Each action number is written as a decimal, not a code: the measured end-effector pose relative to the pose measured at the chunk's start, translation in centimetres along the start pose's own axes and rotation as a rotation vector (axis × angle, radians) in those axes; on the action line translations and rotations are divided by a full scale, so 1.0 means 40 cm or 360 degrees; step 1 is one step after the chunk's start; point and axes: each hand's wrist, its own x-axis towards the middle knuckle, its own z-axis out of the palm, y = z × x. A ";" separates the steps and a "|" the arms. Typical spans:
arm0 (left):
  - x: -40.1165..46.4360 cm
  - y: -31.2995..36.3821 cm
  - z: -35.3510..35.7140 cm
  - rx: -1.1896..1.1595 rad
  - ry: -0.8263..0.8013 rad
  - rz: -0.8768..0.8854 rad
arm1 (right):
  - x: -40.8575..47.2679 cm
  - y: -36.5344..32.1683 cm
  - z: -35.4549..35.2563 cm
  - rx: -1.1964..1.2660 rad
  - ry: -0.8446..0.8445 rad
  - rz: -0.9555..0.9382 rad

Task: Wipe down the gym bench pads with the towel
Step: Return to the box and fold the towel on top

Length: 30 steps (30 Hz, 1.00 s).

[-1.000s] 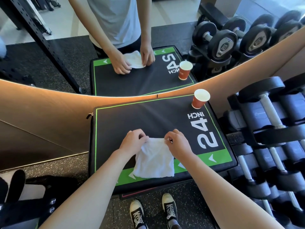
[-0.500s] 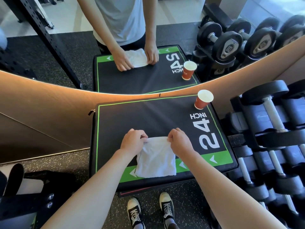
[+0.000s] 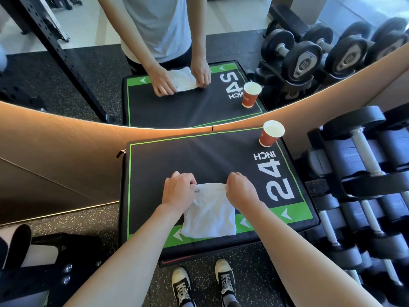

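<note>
The white towel (image 3: pixel 209 214) is lying on the near part of the black pad (image 3: pixel 177 160), partly covering the green stripe along its near edge. The left hand (image 3: pixel 178 191) is pinching the far left corner of the towel with curled fingers, and the right hand (image 3: pixel 240 189) is pinching the far right corner between thumb and fingers. The far edge between them is being pulled straight and lifted a little, while the rest of the cloth is resting flat on the pad. Probably the person is holding it this way to spread or fold the towel into a neat flat shape before wiping, because a flat cloth is covering more surface in each pass.

A red paper cup (image 3: pixel 271 134) is standing upright at the far right corner of the pad, near the mirror (image 3: pixel 66 89). It seems put there to be out of the way, but a wide wipe to the far right may knock it over. Dumbbells on a rack (image 3: pixel 363 173) are sitting just beside the pad on the right.
</note>
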 end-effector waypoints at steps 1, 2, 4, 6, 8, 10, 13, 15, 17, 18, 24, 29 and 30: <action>-0.001 -0.004 0.006 0.0019 0.0015 0.0002 | 0.001 -0.006 0.000 -0.0020 -0.0010 0.0016; -0.003 -0.006 0.012 0.0025 0.0024 -0.0004 | 0.002 -0.013 -0.001 -0.0041 -0.0026 0.0030; -0.004 -0.015 0.019 0.0056 0.0022 0.0013 | 0.006 -0.021 -0.005 -0.0065 -0.0055 0.0041; -0.002 -0.023 0.021 0.0130 0.0081 0.0088 | 0.006 -0.018 -0.008 -0.0078 -0.0022 0.0026; -0.013 -0.013 0.021 0.0184 0.0200 0.0230 | -0.007 -0.008 -0.002 -0.0117 0.0129 -0.0079; -0.047 0.017 0.034 0.0239 0.0259 0.0474 | -0.043 0.009 0.021 -0.0209 0.0306 -0.0282; -0.134 0.035 0.086 0.0325 0.0092 0.0706 | -0.125 0.048 0.080 -0.0159 0.0319 -0.0586; -0.174 0.004 0.114 0.0487 -0.0049 0.0674 | -0.164 0.075 0.111 -0.0123 0.0208 -0.0655; -0.185 -0.035 0.120 0.0587 -0.0110 0.0597 | -0.180 0.098 0.132 -0.0140 0.0166 -0.0668; -0.182 -0.047 0.117 0.0615 -0.0148 0.0559 | -0.181 0.106 0.135 -0.0158 0.0157 -0.0663; -0.125 -0.042 0.090 0.0694 -0.0259 0.0425 | -0.142 0.115 0.116 -0.0281 0.0014 -0.0587; -0.146 0.008 0.093 0.0501 0.0038 0.0561 | -0.155 0.087 0.108 -0.0257 -0.0026 -0.0541; -0.167 0.010 0.107 0.0446 0.0009 0.0626 | -0.172 0.087 0.112 -0.0234 -0.0022 -0.0568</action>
